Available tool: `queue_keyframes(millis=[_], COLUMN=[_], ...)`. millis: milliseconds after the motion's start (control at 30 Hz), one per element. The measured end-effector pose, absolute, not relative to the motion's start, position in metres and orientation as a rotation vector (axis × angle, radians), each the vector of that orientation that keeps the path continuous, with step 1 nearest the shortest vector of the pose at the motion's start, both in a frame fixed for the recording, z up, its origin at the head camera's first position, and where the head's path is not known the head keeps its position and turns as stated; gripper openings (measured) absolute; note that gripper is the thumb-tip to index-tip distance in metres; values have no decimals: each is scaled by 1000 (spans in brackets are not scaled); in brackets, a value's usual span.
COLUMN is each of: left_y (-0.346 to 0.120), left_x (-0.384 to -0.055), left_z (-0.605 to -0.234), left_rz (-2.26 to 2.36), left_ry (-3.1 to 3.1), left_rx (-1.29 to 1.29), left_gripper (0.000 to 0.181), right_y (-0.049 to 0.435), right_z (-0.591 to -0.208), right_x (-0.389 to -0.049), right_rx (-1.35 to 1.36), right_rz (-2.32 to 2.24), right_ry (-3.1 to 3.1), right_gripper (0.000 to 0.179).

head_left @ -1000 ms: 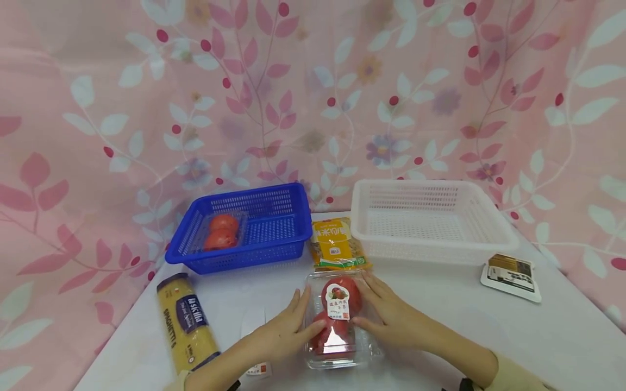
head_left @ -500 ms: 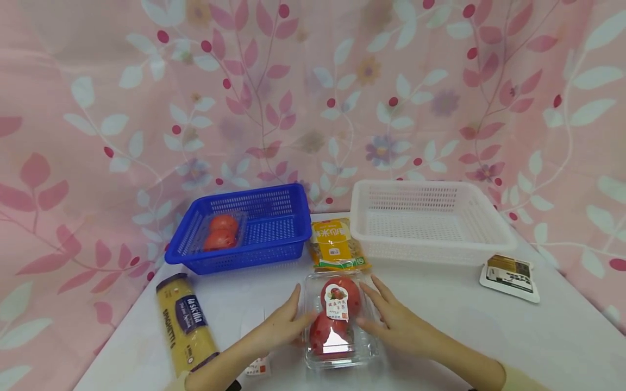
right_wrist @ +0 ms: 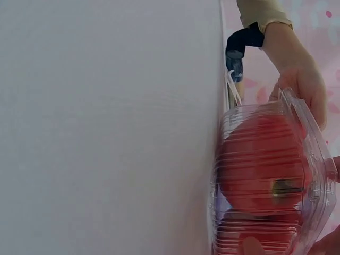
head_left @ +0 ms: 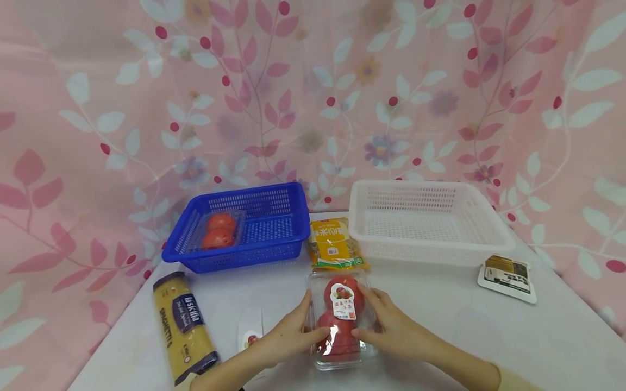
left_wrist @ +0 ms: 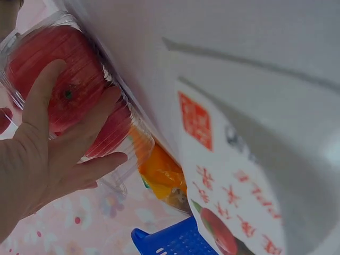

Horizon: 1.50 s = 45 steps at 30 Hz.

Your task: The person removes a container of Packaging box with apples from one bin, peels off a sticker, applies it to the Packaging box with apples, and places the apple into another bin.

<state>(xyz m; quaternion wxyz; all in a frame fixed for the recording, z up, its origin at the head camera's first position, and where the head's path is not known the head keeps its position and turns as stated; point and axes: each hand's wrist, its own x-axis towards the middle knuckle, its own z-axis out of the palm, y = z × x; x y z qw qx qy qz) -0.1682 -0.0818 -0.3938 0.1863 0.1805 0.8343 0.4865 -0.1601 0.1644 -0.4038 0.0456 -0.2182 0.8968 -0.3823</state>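
A clear plastic box of red apples (head_left: pixel 337 350) with a white fruit label (head_left: pixel 344 301) lies before me in the head view. My left hand (head_left: pixel 293 331) holds its left side, thumb over the lid. On the opposite side, my right hand (head_left: pixel 398 331) grips the box, its thumb also over the top and its fingers along the edge. The left wrist view shows the left hand (left_wrist: pixel 64 154) with fingers spread against the box wall (left_wrist: pixel 58 21). Only a right fingertip shows low in the right wrist view, over the ribbed plastic (right_wrist: pixel 260 170).
A blue basket (head_left: pixel 288 252) with another fruit pack (head_left: pixel 220 231) stands back left, a white basket (head_left: pixel 430 250) back right. Between them lies a yellow bag (head_left: pixel 335 247). Spaghetti (head_left: pixel 186 326) lies left, a flat pack (head_left: pixel 507 278) right. A label sheet (head_left: pixel 250 338) is partly behind the left arm.
Both hands have moved slightly against the box, and the thumbs have settled on top of it. The box has turned a little. The surrounding items keep their places.
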Motion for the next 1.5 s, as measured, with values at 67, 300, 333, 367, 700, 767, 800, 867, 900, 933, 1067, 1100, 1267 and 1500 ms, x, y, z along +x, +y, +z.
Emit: queue_keyframes(millis=[67,300,333,367,700,767,800,867,900,933,1067,1100,1267,1500], left_y=[-79,-69,-67,-66,-57,-57,-56,-56,-55,-54,-47,-46,-38,-23], left_x=[-168,-164,-163,-162,-152,-149,-148,-147,-146,-146,-147,-148,-158,-177], left_z=[-393,-391,-391,-390,-388,-386,-385,-381,-378,-376,-365,-363,-352,-334], left_rz=[1382,1337,1315,1297,1163,1152,1147,1144,1144,1142,1121,1114,1140,1240], left_ry=[2365,2500,2520,2530,2578,2575,2574,2568,2565,2570,2616,2635,2700,2705], left_rx=[507,652,672,679,671,689,701,722,722,733,778,807,993,1103], left_gripper=[92,85,85,85,86,86,85,83,82,81,79,79,76,72], right_y=[165,171,171,172,178,179,180,182,184,185,193,195,204,220], right_z=[-401,-390,-389,-389,-389,-388,-387,-383,-380,-378,-366,-363,-349,-330], right_x=[-160,-163,-163,-164,-158,-156,-155,-154,-153,-153,-152,-152,-154,-163], right_rx=[-646,-582,-574,-569,-654,-674,-679,-678,-669,-672,-626,-629,-580,-588], right_rz=[-1152,-1130,-1130,-1125,-1136,-1128,-1122,-1118,-1112,-1109,-1108,-1111,-1124,-1164], right_ry=[2760,2793,2787,2787,2789,2799,2804,2807,2812,2819,2859,2874,2942,2961], right_gripper=[87,84,84,83,79,79,79,80,81,81,82,81,77,73])
